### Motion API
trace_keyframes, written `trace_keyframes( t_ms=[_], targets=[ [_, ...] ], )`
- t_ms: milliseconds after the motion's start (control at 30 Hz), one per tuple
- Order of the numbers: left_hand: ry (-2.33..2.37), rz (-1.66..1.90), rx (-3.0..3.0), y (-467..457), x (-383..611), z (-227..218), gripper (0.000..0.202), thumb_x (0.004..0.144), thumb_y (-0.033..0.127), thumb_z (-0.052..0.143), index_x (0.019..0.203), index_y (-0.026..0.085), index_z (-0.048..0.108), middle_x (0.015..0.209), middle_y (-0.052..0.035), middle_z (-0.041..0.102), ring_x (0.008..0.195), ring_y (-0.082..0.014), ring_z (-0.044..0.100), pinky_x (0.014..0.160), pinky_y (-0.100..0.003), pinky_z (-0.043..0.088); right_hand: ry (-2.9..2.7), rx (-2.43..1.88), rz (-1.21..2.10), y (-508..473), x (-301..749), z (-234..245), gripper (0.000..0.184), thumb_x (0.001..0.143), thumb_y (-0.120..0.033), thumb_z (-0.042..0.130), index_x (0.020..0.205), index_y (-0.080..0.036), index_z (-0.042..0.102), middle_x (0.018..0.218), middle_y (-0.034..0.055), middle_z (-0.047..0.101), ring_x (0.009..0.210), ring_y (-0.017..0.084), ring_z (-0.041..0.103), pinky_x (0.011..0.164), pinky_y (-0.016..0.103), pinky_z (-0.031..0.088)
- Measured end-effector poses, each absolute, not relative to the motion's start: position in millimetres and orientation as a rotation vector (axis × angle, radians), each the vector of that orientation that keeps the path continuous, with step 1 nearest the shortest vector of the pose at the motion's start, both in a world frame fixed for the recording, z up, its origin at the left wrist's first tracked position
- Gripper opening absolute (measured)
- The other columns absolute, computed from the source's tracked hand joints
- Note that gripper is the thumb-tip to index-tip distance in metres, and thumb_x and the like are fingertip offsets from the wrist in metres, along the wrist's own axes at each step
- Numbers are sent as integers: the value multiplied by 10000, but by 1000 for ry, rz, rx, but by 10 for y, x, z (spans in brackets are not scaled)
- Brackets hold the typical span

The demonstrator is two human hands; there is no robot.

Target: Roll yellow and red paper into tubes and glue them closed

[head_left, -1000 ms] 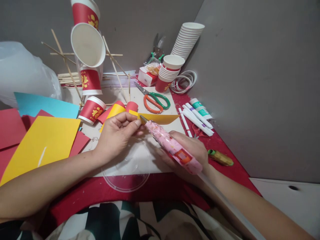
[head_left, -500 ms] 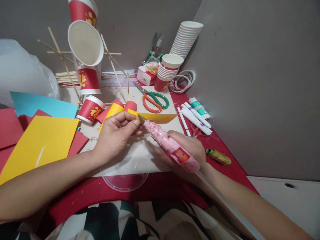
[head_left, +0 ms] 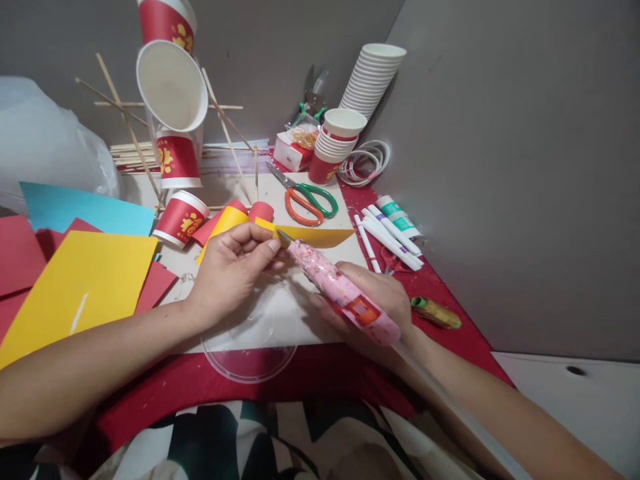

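Observation:
My left hand (head_left: 235,267) pinches the left end of a yellow paper strip (head_left: 320,236) between thumb and fingers. My right hand (head_left: 375,293) is wrapped round a pink hot glue gun (head_left: 345,287), and a long clear glue stick (head_left: 450,400) runs out of its back end. The gun's metal tip meets the strip, or hovers just over it, right beside my left fingertips. Below my hands lies a clear round plastic lid (head_left: 250,363). Rolled yellow paper (head_left: 227,223) and red paper rolls (head_left: 261,212) sit just behind my left hand.
Scissors (head_left: 310,202) lie beyond the strip. Stacked paper cups (head_left: 333,153) stand at the back. A frame of wooden sticks (head_left: 227,133) and red cups (head_left: 181,160) rises at the left, behind coloured paper sheets (head_left: 90,280). White glue sticks or rolled tubes (head_left: 393,237) lie at right.

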State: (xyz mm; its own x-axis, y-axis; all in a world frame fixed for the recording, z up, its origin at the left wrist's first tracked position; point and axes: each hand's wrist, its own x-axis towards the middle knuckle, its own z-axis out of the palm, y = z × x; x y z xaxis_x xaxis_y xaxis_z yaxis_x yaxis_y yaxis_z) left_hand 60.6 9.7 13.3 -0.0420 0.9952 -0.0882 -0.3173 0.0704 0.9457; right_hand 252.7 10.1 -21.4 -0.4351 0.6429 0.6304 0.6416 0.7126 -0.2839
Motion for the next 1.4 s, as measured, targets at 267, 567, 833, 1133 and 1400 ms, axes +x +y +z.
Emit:
trace_keyframes(
  t_ms=[267,567,833,1133,1400],
  targets=[
    [1007,1332,876,101,603,133,265,642,299,901,720,158,691,672,1,727,611,-119,693,611,-210,578,-2167,-877,-101,108,2511,-174,412,995,-419,458,666,-196,567,547,-1,529,458,95,481,451,262,325],
    [999,1332,868,99,604,126,282,636,305,906,725,150,688,671,3,728,602,-113,693,602,-197,581,-2164,-850,-115,98,2508,-172,332,984,-354,494,724,-173,595,576,-3,576,481,92,518,450,249,310],
    [958,1335,835,97,610,144,229,656,242,890,715,145,691,652,18,730,591,-90,692,597,-163,578,-2151,-861,-125,102,2517,-192,348,990,-362,490,713,-177,591,576,-9,569,478,87,509,458,252,316],
    [924,1336,840,101,602,121,183,699,214,868,728,148,700,667,27,745,596,-73,699,604,-135,582,-2135,-883,-70,92,2518,-209,317,971,-370,523,724,-186,600,580,-13,583,489,92,529,463,247,320],
    [934,1340,825,94,602,128,218,677,229,885,723,139,692,667,19,744,599,-79,701,604,-140,588,-2149,-905,-76,93,2544,-210,394,990,-414,485,683,-184,573,551,-16,551,481,91,515,471,246,313]
  ],
)
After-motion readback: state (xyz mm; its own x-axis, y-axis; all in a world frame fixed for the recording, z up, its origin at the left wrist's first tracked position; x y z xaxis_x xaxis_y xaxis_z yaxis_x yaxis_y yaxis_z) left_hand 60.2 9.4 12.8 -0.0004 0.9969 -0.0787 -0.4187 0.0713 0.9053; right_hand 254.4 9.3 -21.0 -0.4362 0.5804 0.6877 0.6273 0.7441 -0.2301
